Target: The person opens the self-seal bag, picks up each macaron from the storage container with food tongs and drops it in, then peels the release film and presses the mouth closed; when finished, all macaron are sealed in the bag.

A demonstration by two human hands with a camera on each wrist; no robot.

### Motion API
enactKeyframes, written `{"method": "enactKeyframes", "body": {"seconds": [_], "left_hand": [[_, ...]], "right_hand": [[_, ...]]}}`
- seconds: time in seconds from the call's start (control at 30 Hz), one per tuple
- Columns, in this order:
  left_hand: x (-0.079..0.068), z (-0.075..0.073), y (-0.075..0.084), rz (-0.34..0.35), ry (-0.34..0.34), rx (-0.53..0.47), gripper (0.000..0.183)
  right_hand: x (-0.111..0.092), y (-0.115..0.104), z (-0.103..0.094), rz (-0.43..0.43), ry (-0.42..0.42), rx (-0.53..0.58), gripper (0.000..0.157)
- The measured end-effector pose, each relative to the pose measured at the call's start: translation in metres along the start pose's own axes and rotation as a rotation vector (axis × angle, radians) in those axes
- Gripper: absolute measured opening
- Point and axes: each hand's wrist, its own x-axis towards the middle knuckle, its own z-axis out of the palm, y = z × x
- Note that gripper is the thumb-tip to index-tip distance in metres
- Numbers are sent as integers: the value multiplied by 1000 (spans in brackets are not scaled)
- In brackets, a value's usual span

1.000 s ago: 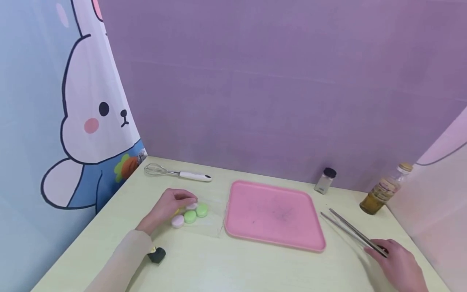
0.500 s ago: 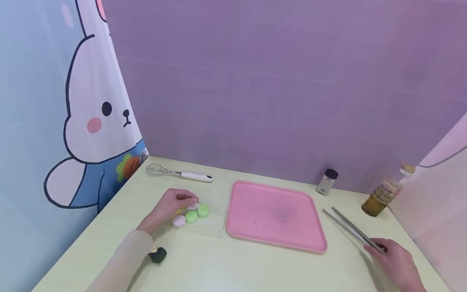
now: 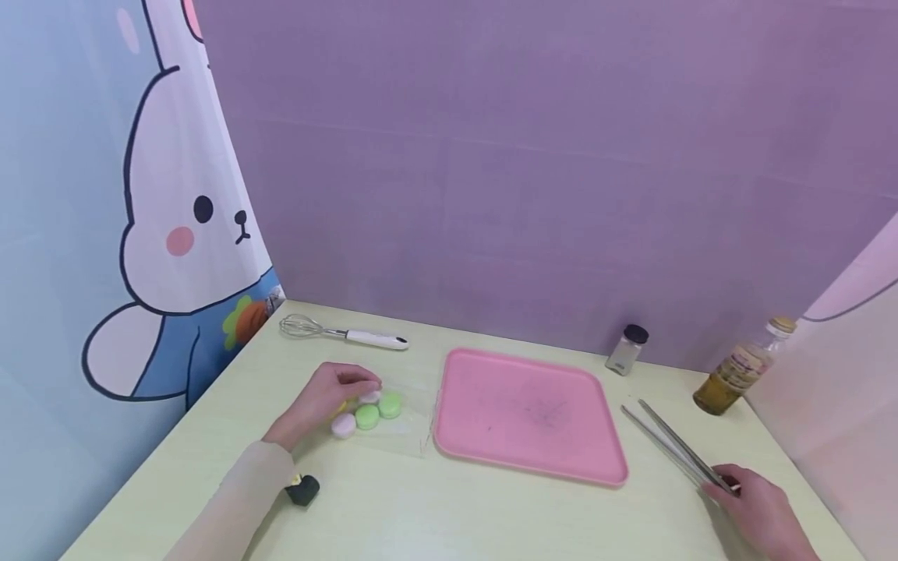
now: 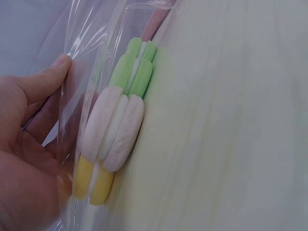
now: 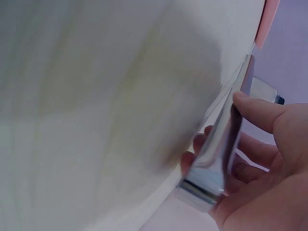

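Observation:
My left hand (image 3: 328, 396) pinches the edge of a clear plastic bag (image 4: 98, 33) between thumb and fingers. Inside the bag lie several macarons: green ones (image 3: 389, 404), pale pink ones (image 3: 343, 425) and a yellow one (image 4: 91, 182) partly behind the hand in the head view. The bag lies on the table, its far end close to the pink tray (image 3: 531, 469). Over at the right, my right hand (image 3: 761, 506) grips metal tongs (image 5: 224, 139) near their closed end. Their two arms stand slightly apart, tips toward the tray's right edge.
Behind the bag lies a whisk (image 3: 376, 339). A black-lidded jar (image 3: 624, 354) and a corked bottle (image 3: 735, 374) stand at the back right. A small black object (image 3: 304, 491) sits beside the left sleeve. A purple panel (image 3: 526, 195) rises behind the table.
The right hand has shifted and turned slightly, and the tongs with it. The left hand stays on the bag; the head view has moved a little.

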Motion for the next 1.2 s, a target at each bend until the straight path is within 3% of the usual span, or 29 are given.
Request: {"method": "enactKeyframes", "body": {"seconds": [0.6,0.83,1.2], "left_hand": [[-1,1,1,-7,-4,-4,15],[-1,1,1,-16,-2,-7,15],[-1,1,3,-8,2,1,15]], "right_hand": [[-7,-2,-2,9,26,-12,38],[-7,-1,-1,66,-16,11,44],[-7,-6,-2,39,-12,-10,48]]}}
